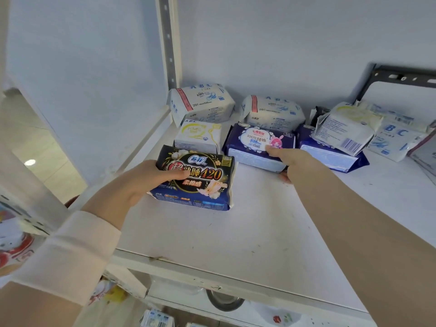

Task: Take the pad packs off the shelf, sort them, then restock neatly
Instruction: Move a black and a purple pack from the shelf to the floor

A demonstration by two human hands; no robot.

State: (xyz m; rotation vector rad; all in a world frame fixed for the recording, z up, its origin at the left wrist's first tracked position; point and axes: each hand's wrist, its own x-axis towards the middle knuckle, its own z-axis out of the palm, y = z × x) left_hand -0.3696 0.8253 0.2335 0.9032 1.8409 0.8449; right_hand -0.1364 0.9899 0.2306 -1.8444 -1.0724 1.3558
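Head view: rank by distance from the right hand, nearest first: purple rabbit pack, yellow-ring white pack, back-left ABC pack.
1. purple rabbit pack: middle row, gripped by the right hand.
2. yellow-ring white pack: same row, to its left.
3. back-left ABC pack: behind that one, against the wall.

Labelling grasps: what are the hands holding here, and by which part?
Left hand grips the black 420 pack by its left end. Right hand pinches the purple rabbit pack at its front edge.
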